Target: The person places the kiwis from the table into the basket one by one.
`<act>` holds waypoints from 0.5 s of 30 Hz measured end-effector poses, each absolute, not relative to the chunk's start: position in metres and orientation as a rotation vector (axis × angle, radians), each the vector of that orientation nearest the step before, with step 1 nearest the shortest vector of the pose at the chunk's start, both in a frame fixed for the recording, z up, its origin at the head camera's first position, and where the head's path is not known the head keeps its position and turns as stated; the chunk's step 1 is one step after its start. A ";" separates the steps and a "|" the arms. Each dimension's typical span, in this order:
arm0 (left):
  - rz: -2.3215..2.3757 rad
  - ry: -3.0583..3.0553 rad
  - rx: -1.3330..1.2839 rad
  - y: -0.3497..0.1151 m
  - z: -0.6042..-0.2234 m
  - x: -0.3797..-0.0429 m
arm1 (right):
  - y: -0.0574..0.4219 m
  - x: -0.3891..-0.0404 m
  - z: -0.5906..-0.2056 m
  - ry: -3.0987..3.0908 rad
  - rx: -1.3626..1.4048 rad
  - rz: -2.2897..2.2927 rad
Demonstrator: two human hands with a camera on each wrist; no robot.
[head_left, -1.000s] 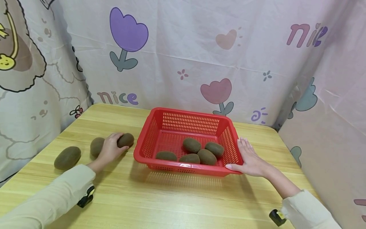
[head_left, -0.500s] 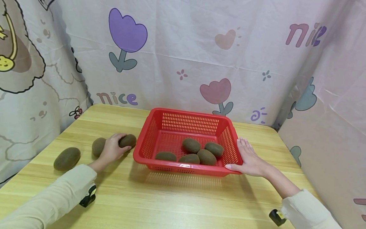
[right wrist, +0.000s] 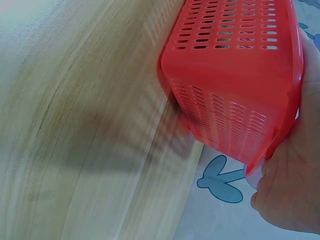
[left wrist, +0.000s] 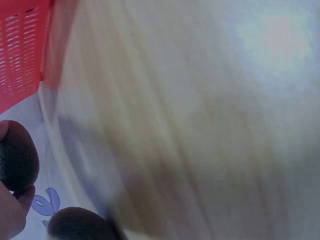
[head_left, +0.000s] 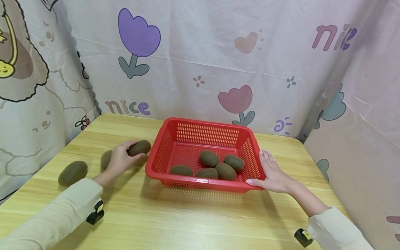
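Observation:
My left hand [head_left: 120, 160] grips a brown kiwi [head_left: 139, 148] between thumb and fingers, just left of the red plastic basket [head_left: 200, 184]. In the left wrist view the same kiwi [left wrist: 19, 157] is partly cut off by the frame edge. Behind my left hand a second kiwi [head_left: 105, 160] is half hidden, and a third kiwi [head_left: 73, 173] lies farther left on the table. My right hand [head_left: 276, 177] rests against the basket's right side, fingers straight along the rim and thumb over the front corner. Several kiwis [head_left: 225, 171] lie inside the basket, mostly toward its front right.
A pale wooden table [head_left: 175, 222] bears everything. Printed cloth [head_left: 193, 52] hangs behind it and on both sides. Each sleeve carries a small black device [head_left: 95, 212] at the wrist.
The kiwi in my left hand has shifted slightly right and up, toward the basket's left rim. My right hand and the basket stay where they were.

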State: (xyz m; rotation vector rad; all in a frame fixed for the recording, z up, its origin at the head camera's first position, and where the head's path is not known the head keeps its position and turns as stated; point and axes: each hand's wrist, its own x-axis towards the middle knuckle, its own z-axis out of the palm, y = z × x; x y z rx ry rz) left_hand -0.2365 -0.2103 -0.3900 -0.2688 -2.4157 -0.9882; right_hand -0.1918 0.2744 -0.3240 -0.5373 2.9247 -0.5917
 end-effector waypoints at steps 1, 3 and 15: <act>-0.989 -2.407 -0.268 -0.210 -0.388 -0.236 | 0.274 -0.192 -0.324 2.927 -0.538 -0.592; -0.988 -2.392 -0.268 -0.208 -0.384 -0.237 | 0.274 -0.191 -0.324 2.932 -0.538 -0.589; -1.000 -2.324 -0.286 -0.200 -0.360 -0.237 | 0.274 -0.191 -0.325 2.945 -0.541 -0.572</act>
